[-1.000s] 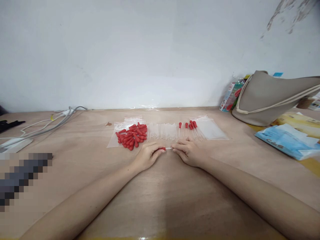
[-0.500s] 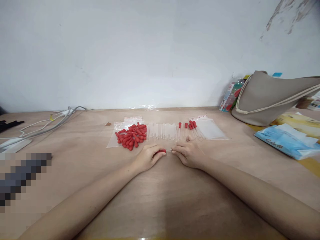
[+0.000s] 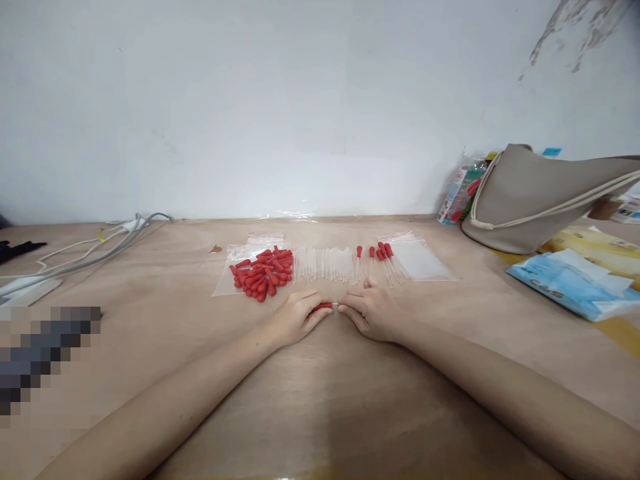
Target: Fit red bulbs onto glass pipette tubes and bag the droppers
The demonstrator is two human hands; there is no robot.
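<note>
The red bulb, probably soft and light, sits just above the table, pinched in the grip of the left hand and meeting a thin, likely brittle clear tube that the right hand pinches and that is best held near its end.

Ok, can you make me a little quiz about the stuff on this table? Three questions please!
1. True or false: the pile of red caps lies to the left of the row of clear tubes.
2. The right hand pinches a clear tube. What does the left hand pinch at its end? A a spoon; B a red cap; C a pencil.
3. What colour is the bag at the right end of the table?

Key: 1 true; 2 B; 3 grey-beige.
</note>
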